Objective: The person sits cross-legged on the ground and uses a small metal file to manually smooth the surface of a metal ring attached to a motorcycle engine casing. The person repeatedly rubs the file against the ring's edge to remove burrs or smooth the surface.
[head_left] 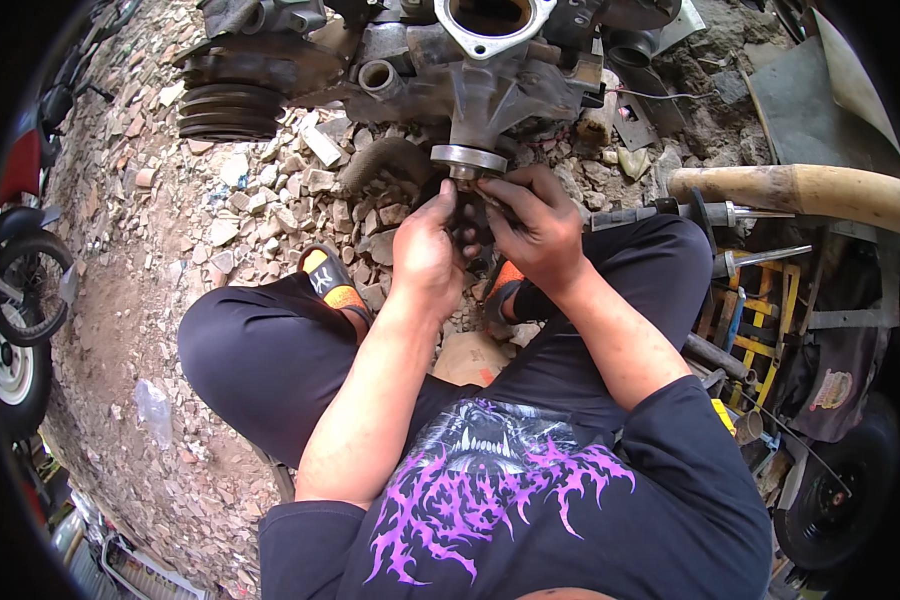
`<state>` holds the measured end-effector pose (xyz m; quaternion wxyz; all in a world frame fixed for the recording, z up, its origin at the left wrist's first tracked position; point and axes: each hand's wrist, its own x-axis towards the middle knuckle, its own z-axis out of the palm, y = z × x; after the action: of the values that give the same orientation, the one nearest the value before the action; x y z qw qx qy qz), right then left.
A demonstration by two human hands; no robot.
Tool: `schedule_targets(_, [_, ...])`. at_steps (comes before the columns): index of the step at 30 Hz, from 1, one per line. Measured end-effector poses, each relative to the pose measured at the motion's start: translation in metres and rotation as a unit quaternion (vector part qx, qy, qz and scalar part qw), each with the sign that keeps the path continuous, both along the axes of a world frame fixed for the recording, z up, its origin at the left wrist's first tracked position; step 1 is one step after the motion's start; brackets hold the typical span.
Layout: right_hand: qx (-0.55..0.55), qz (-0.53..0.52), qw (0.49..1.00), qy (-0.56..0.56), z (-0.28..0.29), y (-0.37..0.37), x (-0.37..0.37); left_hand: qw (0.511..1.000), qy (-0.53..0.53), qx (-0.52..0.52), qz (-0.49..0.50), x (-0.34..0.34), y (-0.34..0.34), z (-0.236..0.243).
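A greasy metal engine assembly with a triangular flanged opening lies at the top. From it a shaft housing points toward me, ending in a round steel hub. My left hand is at the hub's underside, thumb raised against it and fingers curled; what they hold is hidden. My right hand is closed at the hub's lower end, thumb and forefinger pinched on something too small or hidden to make out.
Broken rubble covers the ground. Motorbike wheels are at the left. At the right are a bamboo pole, metal rods, a yellow rack and a black wheel. My legs are bent around the work.
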<state>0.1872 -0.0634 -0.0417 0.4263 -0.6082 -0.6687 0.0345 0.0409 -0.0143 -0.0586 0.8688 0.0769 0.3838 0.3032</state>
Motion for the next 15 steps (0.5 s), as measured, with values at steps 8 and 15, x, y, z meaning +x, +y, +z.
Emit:
schedule_targets(8, [-0.053,0.009,0.999,-0.007,0.009,-0.005,0.0,1.0,0.002,0.014,-0.02,-0.001,-0.001,-0.005])
schedule_targets(15, [-0.004,0.017,1.0,-0.007,0.021,0.001,-0.005,0.999,-0.022,0.022,-0.013,-0.001,-0.004,-0.011])
